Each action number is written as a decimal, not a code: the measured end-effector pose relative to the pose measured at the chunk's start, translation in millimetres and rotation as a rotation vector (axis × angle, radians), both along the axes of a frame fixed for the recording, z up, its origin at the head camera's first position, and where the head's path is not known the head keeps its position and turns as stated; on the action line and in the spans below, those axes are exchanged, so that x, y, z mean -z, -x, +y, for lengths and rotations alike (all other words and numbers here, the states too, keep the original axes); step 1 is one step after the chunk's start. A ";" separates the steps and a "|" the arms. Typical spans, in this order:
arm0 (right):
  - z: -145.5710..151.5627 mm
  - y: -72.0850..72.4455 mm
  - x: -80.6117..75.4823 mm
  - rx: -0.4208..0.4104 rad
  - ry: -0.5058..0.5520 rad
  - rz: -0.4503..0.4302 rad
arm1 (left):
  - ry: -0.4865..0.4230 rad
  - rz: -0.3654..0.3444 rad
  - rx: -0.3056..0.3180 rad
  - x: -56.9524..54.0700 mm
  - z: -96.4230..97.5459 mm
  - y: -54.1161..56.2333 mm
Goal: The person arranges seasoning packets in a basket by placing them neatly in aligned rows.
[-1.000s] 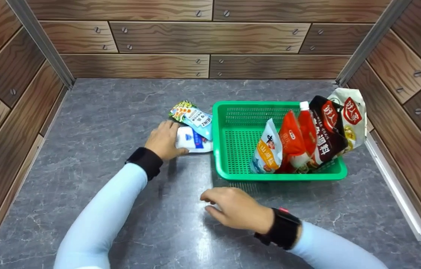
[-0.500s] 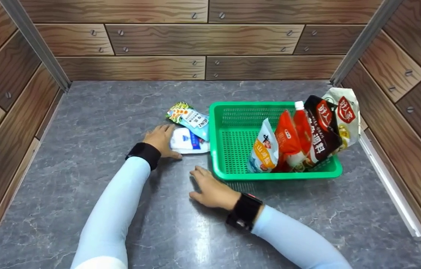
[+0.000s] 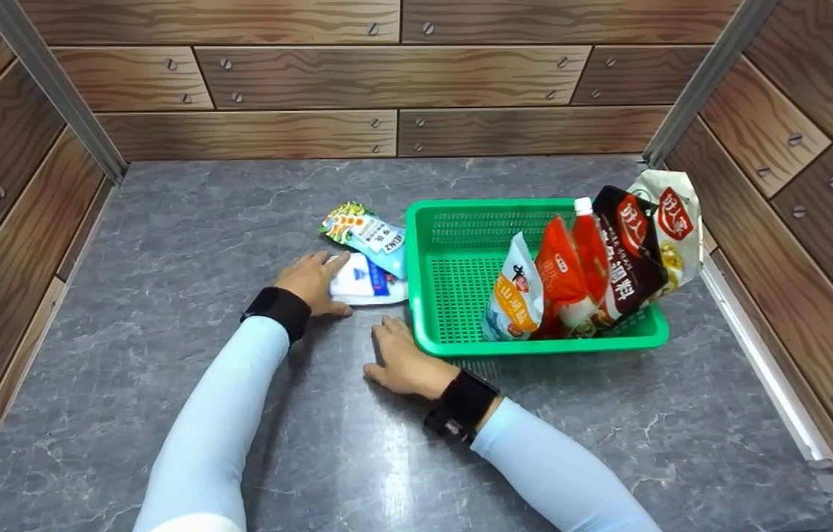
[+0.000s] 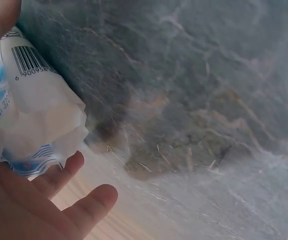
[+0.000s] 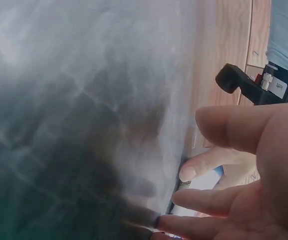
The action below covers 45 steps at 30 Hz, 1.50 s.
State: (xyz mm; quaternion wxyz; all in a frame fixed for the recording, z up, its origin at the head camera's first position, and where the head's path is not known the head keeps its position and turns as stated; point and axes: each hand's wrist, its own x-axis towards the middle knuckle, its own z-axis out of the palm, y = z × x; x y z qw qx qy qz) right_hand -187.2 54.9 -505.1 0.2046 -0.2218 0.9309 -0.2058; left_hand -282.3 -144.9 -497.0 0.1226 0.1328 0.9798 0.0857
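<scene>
A white-and-blue bag [image 3: 366, 284] lies on the grey tabletop against the left end of the green basket [image 3: 534, 347]. A light blue Heinz pouch [image 3: 379, 240] overlaps its far edge. My left hand [image 3: 305, 284] is at the bag's left end, thumb along the near side and fingers at the far side. In the left wrist view, the bag's crimped end [image 4: 44, 115] sits between thumb and spread fingers. My right hand [image 3: 405, 362], fingers extended, is low beside the basket's near left corner, just short of the bag; nothing is in it.
Inside the basket's right part stand an orange-and-white pouch [image 3: 516, 295], a red pouch [image 3: 560, 273], a red white-capped pouch [image 3: 590, 251], a black packet [image 3: 627, 258] and a cream packet [image 3: 675, 222]. Wood-patterned walls [image 3: 239, 133] enclose the tabletop on three sides.
My right hand has moved left and forward to the basket's near left corner. The left hand stays at the bag's end with its fingers slightly shifted. The view has panned slightly right.
</scene>
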 end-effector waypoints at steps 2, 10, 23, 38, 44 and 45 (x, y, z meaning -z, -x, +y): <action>-0.4 -1.9 1.5 -0.003 -0.011 0.012 | 0.008 -0.003 -0.003 -0.5 -0.3 -1.4; 0.9 -4.1 4.3 -0.023 -0.033 0.055 | -0.003 0.024 0.011 2.5 -3.5 -15.0; 0.4 -6.7 3.7 -0.010 -0.030 -0.004 | -0.065 0.084 -0.022 13.8 -13.4 -52.9; 8.2 -16.3 -4.1 0.029 0.054 -0.078 | -0.041 0.203 -0.147 14.9 -3.7 -95.3; 12.8 -18.8 -2.2 0.027 0.135 -0.073 | -0.085 0.269 -0.187 16.5 -0.2 -113.8; 13.4 -18.9 -1.6 0.034 0.153 -0.068 | -0.103 0.269 -0.194 16.5 0.4 -116.3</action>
